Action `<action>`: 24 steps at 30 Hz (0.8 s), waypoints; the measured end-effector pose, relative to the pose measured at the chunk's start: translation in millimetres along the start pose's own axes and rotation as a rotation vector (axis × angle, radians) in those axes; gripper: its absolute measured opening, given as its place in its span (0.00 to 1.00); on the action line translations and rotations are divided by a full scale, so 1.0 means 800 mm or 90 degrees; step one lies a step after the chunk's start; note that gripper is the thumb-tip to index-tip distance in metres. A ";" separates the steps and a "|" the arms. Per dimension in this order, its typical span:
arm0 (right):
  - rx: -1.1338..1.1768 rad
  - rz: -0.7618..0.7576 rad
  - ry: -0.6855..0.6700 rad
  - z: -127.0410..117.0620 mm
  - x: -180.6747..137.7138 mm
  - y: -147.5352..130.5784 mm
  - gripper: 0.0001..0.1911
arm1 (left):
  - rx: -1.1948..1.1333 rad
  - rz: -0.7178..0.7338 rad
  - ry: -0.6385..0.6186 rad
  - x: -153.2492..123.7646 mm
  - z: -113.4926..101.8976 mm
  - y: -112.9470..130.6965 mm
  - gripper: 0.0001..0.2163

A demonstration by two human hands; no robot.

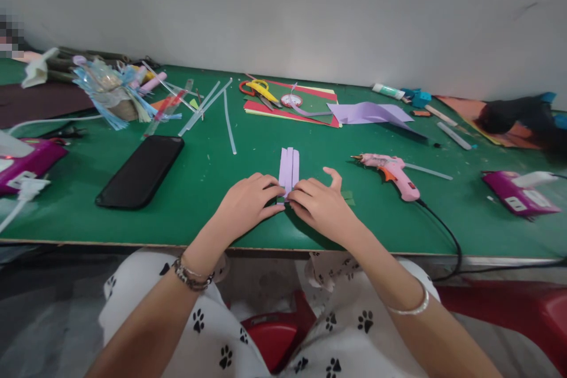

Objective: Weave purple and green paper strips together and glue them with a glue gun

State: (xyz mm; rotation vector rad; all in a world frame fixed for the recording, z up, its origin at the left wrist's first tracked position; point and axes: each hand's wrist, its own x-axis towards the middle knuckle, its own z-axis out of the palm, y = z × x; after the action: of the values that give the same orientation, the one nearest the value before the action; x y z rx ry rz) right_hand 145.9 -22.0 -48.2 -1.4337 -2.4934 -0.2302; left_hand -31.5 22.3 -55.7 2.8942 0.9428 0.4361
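Note:
A folded strip of lilac paper [289, 166] lies on the green table [248, 218], its long side pointing away from me. My left hand [246, 204] and my right hand [319, 205] both pinch its near end, fingers curled and pressed onto the paper. The right thumb sticks up. A small green scrap lies just right of my right hand.
A pink glue gun [392, 172] with a black cord lies to the right, a black phone [142, 170] to the left. Farther back are yellow scissors [260, 90] on coloured card sheets, a lilac sheet [372, 112], glue sticks and craft clutter. Purple power strips sit at both sides.

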 end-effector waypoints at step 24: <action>0.041 -0.007 -0.041 -0.017 -0.020 0.029 0.09 | 0.052 0.111 0.061 -0.012 0.009 0.004 0.11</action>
State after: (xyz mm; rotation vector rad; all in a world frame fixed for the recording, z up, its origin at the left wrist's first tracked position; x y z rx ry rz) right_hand 175.8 -27.1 -39.6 -1.4239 -2.5362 -0.1065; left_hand -34.9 14.4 -64.1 3.0686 0.7381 0.5655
